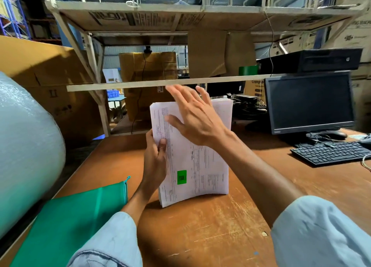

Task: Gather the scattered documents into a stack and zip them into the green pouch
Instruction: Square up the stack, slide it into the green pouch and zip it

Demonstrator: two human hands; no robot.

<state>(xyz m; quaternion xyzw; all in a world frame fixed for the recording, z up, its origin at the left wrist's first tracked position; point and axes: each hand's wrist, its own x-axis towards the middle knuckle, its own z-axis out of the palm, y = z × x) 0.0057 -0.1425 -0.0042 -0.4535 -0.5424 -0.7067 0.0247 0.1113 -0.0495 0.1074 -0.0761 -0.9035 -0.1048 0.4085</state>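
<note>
Upright on the counter (210, 226), standing on its lower edge and tilted a little away from the camera: a stack of documents (200, 166), printed side facing the viewer, a small green sticker (181, 177) low on the front sheet. Clamped along the stack's left edge by the left hand (155, 162), thumb pressed on the front sheet, fingers wrapped behind, so a closed grip on the paper. Spread flat and wide in front of the stack's upper half, the right hand (196, 118), fingers splayed past the top edge, palm toward the sheets; holding nothing, and cannot tell whether touching the paper or just off it.

Left of the stack and nearer the camera, flat on the counter: the green pouch (70, 226), its zipper end (126, 186) pointing toward the stack, just beside the left forearm; whether zipped or unzipped cannot be told. Further left of the stack, a large roll of bubble wrap (24, 146). Right of the stack, well apart: a dark monitor (310, 102) with a black keyboard (331, 152) in front of it. Above and behind the stack, a shelf rail (160, 84) with cardboard boxes (148, 65) beyond. Light blue sleeves (321, 236) on both arms.
</note>
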